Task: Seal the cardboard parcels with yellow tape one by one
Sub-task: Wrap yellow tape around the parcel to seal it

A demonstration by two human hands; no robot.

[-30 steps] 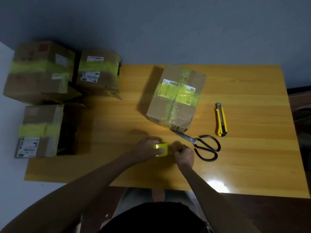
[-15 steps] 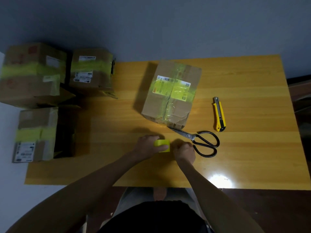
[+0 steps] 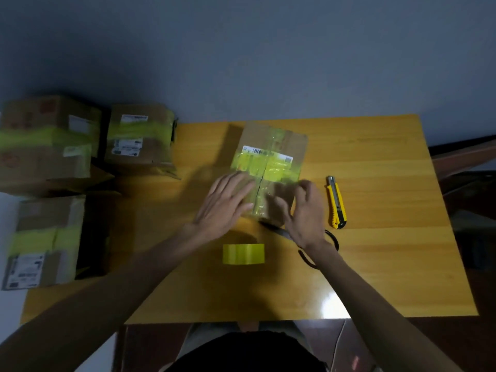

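A cardboard parcel (image 3: 271, 146) with a white label and yellow tape across its top stands in the middle of the wooden table (image 3: 389, 253). My left hand (image 3: 224, 204) lies flat with straight fingers on the parcel's near left part. My right hand (image 3: 306, 210) is at the parcel's near right corner, fingers curled against its edge. The yellow tape roll (image 3: 243, 254) lies on the table just in front of the parcel, free of both hands.
Black scissors (image 3: 331, 238) lie under my right wrist, partly hidden. A yellow utility knife (image 3: 336, 202) lies to the right of the parcel. Three taped cardboard boxes (image 3: 48, 146) (image 3: 139, 138) (image 3: 45, 240) stand at the left, off the table's edge.
Both hands let go of the tape roll, which now lies on the table, and moved forward onto the parcel.
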